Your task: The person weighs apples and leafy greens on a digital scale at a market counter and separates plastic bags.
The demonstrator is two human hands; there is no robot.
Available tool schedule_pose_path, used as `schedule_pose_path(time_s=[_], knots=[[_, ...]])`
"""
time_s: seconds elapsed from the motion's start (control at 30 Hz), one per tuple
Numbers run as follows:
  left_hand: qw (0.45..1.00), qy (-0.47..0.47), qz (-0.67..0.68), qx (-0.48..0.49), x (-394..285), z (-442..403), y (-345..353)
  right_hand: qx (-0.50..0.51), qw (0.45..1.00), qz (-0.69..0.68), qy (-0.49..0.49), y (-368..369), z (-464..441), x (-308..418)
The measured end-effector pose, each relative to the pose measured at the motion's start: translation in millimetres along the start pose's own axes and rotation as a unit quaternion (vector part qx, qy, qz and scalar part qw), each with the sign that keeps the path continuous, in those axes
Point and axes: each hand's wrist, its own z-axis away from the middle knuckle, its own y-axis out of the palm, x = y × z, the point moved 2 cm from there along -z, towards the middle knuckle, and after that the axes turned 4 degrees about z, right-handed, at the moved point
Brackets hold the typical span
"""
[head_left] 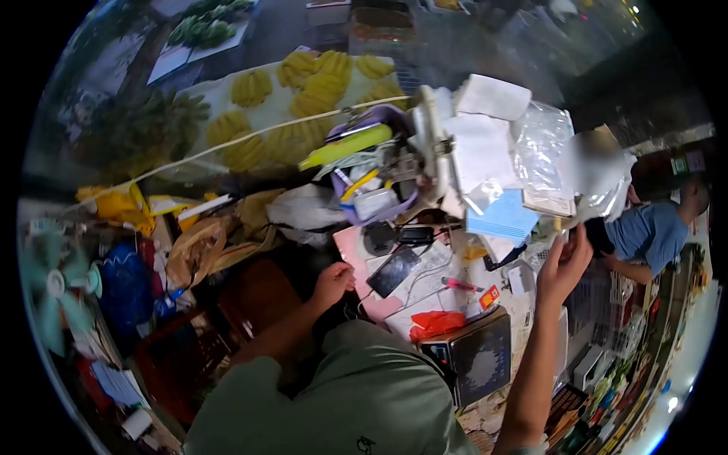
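My left hand point(334, 283) hovers at the near left edge of the table, left of a dark smartphone point(393, 272). Its fingers are curled in and nothing shows in them. Raised on the right, my right hand point(565, 265) has its thumb and fingers apart, with the fingertips just below a pile of clear plastic bags point(543, 148). Whether they touch the plastic I cannot tell. A blue face mask point(502, 217) lies to the left of those fingertips, by white paper point(482, 152).
A purple basket point(413, 199) holds pens and tools. Nearer me are a red plastic bag point(437, 324), a pink marker point(461, 284) and a dark-topped box point(481, 356). Bananas point(322, 87) lie beyond the table, a green fan point(56, 283) stands left, and another person point(644, 235) is at right.
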Motion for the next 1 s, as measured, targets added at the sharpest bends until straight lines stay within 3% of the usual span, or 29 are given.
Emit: schedule_pose_path(time_s=[0.03,0.1,0.17,0.2,0.27,0.37,0.43,0.47,0.53,0.63,0.7,0.77,0.83,0.9,1.0], knots=[[1.000,0.002,0.005,-0.011,8.2,13.3,-19.6,0.010,1.000,-0.003,-0.007,-5.6,27.6,16.2],[0.992,-0.083,-0.026,-0.092,28.5,43.6,-63.5,-0.003,0.992,-0.093,0.088,-11.4,84.1,44.5],[0.980,-0.132,-0.031,-0.148,73.3,75.7,-118.5,0.085,0.978,-0.146,0.126,-14.0,134.1,65.8],[0.969,-0.106,-0.136,-0.180,92.8,94.1,-147.1,0.110,0.962,-0.196,0.156,-14.5,156.2,76.9],[0.943,-0.077,-0.246,-0.212,106.5,142.8,-178.3,0.148,0.966,-0.191,0.094,-16.8,194.7,97.0],[0.909,-0.115,-0.325,-0.233,113.6,219.5,-207.7,0.228,0.953,-0.198,-0.011,-13.5,243.6,119.9],[0.916,-0.219,-0.175,-0.285,133.0,272.4,-220.7,0.262,0.922,-0.283,-0.034,-14.3,266.7,153.1],[0.923,-0.213,-0.090,-0.307,143.3,301.1,-224.2,0.315,0.895,-0.316,-0.023,-14.1,282.3,164.7],[0.909,-0.173,-0.165,-0.340,146.6,358.2,-228.6,0.386,0.849,-0.356,-0.046,-12.1,310.6,189.3],[0.849,-0.038,-0.330,-0.412,111.3,443.2,-220.1,0.456,0.799,-0.375,-0.116,-11.1,358.0,222.9],[0.754,0.017,-0.433,-0.493,79.5,490.0,-226.1,0.507,0.760,-0.359,-0.190,-8.4,389.2,241.4],[0.707,0.152,-0.456,-0.519,24.3,537.4,-235.0,0.553,0.715,-0.321,-0.280,-7.3,421.1,253.7],[0.553,0.283,-0.567,-0.542,-25.3,570.2,-251.3,0.610,0.644,-0.304,-0.347,-0.2,452.3,257.8],[0.461,0.213,-0.611,-0.608,-58.9,585.4,-277.5,0.672,0.584,-0.261,-0.372,0.2,462.5,266.8],[0.502,0.129,-0.561,-0.645,-71.8,567.0,-331.8,0.705,0.571,-0.218,-0.360,6.6,457.3,274.6]])
